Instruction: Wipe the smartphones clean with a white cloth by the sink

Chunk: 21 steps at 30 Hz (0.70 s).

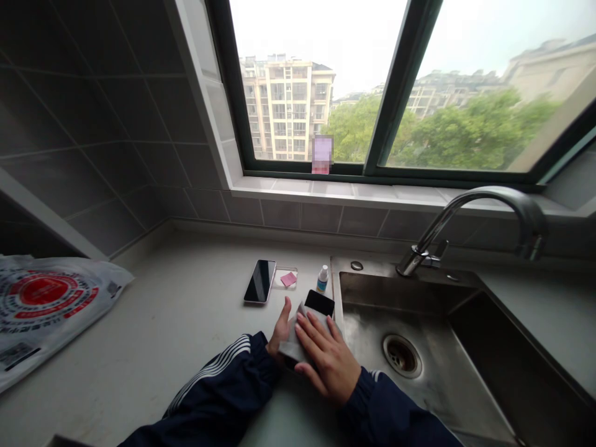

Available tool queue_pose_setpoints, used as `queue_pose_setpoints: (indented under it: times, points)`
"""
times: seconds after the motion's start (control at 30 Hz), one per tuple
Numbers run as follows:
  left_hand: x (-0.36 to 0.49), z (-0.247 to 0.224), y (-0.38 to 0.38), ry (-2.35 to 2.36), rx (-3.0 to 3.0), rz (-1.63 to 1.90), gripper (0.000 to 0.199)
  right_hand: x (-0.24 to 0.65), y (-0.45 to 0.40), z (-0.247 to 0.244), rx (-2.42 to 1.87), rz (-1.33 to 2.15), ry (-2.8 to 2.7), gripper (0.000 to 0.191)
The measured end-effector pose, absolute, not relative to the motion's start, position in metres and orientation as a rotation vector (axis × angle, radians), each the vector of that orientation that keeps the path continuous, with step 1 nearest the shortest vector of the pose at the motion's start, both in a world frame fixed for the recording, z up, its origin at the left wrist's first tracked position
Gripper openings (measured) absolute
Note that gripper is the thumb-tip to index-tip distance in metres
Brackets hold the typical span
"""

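One flat right hand (328, 359) of ours lies, fingers outstretched, at the lower centre of the frame on a grey cloth (291, 343) that covers part of a black phone (320, 302). Our left hand (279, 332) sits at the cloth's left side, thumb raised; its other fingers are hidden, so we cannot tell its grip. Just above the phone we see a small bottle (322, 280), and left of it a pink scrap (288, 279) on a clear case (280, 274) beside a second phone (259, 282) on the bench (195, 279). A sink (339, 313) and tap (444, 217) occupy the right, a plastic bag (51, 304) the left edge.
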<state>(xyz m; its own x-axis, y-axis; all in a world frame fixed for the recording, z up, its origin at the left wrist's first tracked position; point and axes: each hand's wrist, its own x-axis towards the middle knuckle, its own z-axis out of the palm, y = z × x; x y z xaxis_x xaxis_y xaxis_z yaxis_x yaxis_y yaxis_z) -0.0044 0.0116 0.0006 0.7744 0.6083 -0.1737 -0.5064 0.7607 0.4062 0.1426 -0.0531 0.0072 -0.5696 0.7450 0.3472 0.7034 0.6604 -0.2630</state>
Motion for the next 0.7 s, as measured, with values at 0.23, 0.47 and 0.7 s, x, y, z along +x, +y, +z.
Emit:
queue_pose_setpoints:
  times: [0.23,0.47,0.7]
  points:
    - [-0.002,-0.016,0.01,0.262,0.513,0.642,0.062,0.157,-0.038,-0.007,-1.324,-0.008,-2.233,0.068]
    - [-0.003,-0.009,0.011,0.377,0.362,0.79,0.064,0.144,-0.047,-0.009,-1.239,0.161,-2.365,0.072]
    - [-0.005,-0.005,0.011,0.386,0.278,0.65,0.076,0.143,-0.048,-0.008,-1.179,0.204,-2.378,0.066]
